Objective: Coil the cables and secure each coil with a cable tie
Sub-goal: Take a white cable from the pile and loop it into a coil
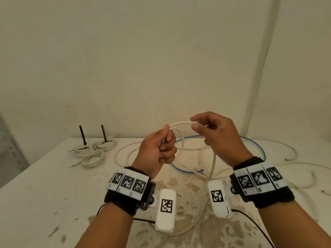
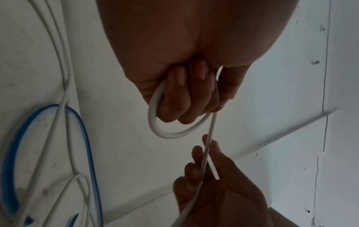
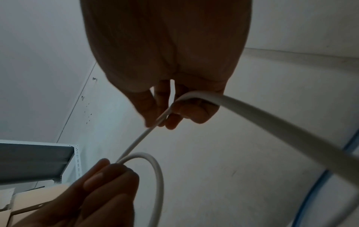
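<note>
Left hand (image 1: 157,149) fist grips white cable (image 1: 180,123); right hand (image 1: 215,135) pinches it; blue cable (image 1: 186,170) seemingly behind

- White cable (image 1: 180,123): smooth plastic sheath with a slight sheen, stiff enough to keep a curve.
- Blue cable (image 1: 186,170): smooth plastic jacket, a little glossy.
- Coils (image 1: 93,158): the same smooth off-white plastic sheath.
- Surface (image 1: 53,194): matt white, worn, with blotchy brown stains and small dark specks.
- Pegs (image 1: 82,135): dark and matt; material cannot be told.
- Wrist bands (image 1: 125,199): black matt cloth, carrying flat white tags printed with black patterns.
- Camera housings (image 1: 165,212): smooth white plastic, faintly shiny.
- Wall (image 1: 161,51): matt pale paint, lightly scuffed.
- Shelf frame (image 3: 76,161): painted white metal with punched holes.
</note>
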